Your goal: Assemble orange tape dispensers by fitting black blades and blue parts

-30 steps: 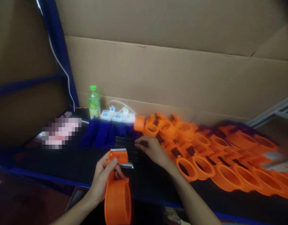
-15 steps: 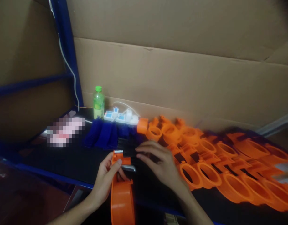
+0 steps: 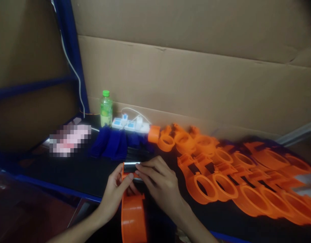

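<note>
My left hand [image 3: 116,190] is closed round the head of an orange tape dispenser [image 3: 134,219], its thumb pressed on the front. A pale serrated blade [image 3: 130,163] runs along the dispenser's top edge. Just below those teeth lies a black flat piece [image 3: 130,167], against the orange head. The fingertips of my right hand [image 3: 160,182] pinch this piece at its right end. Part of a shiny bar [image 3: 138,180] shows under my right fingers; the rest of it is hidden.
Rows of orange dispenser bodies [image 3: 254,202] cover the right of the black table [image 3: 94,175]. Dark blue flat pieces [image 3: 117,145] and more black strips [image 3: 135,154] lie ahead. Behind stand a green-capped bottle [image 3: 106,109] and a white power strip [image 3: 130,125]. A cardboard wall [image 3: 183,77] closes the back.
My right hand has moved left with the black piece, from beside the dispenser onto its head beneath the blade. My left hand keeps its hold on the dispenser.
</note>
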The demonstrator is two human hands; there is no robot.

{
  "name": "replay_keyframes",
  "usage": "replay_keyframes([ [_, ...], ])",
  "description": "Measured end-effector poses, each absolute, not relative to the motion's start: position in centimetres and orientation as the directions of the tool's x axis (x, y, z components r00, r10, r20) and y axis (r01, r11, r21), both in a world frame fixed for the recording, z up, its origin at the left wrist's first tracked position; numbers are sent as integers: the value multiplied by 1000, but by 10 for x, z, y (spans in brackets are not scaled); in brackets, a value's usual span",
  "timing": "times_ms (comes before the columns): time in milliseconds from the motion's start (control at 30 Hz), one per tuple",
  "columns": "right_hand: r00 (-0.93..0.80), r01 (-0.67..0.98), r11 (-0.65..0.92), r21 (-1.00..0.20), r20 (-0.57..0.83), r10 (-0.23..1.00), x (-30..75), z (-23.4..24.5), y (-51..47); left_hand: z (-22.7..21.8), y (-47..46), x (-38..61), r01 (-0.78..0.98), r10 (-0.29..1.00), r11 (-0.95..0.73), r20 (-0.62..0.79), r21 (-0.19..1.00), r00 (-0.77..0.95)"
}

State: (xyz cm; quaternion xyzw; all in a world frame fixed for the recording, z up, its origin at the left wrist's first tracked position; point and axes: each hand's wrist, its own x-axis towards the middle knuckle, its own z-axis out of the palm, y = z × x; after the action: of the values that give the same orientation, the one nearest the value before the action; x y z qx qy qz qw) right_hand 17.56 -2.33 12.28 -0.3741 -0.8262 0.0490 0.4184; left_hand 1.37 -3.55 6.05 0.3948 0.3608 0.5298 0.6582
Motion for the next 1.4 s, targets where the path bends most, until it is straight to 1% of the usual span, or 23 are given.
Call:
replay_keyframes([
  [167,-445,605,727,-326,619,647,170,133,-17,63,-34,14,-550,983,149,-64,822,171],
  [233,-458,603,728,-326,606,650,171,141,-8,64,-33,13,-591,979,183,-91,786,182],
  [300,-438,621,693,-366,571,694,173,149,6,64,-33,13,-606,975,210,-118,767,189],
  [367,-420,693,618,-373,488,765,177,154,24,64,-33,12,-612,974,219,-131,760,186],
  [467,-426,791,536,-296,362,829,180,155,51,64,-34,11,-621,970,234,-137,748,201],
  [567,-450,819,522,-238,297,842,178,149,71,66,-35,11,-640,967,249,-149,727,206],
  [800,-462,872,478,-100,150,874,165,133,97,74,-35,12,-584,964,263,-183,768,194],
  [933,-444,891,452,-41,119,888,163,131,103,76,-33,11,-546,962,270,-202,793,182],
  [1133,-421,907,422,15,101,902,162,129,106,71,-34,11,-570,962,272,-210,775,173],
  [1233,-416,908,418,4,113,902,161,128,105,69,-36,11,-543,975,214,-144,812,168],
  [1333,-402,911,411,-36,150,903,161,128,106,70,-38,10,-530,981,154,-65,834,182],
  [1400,-381,913,400,-78,187,905,162,129,107,70,-38,11,-528,980,158,-68,834,186],
])
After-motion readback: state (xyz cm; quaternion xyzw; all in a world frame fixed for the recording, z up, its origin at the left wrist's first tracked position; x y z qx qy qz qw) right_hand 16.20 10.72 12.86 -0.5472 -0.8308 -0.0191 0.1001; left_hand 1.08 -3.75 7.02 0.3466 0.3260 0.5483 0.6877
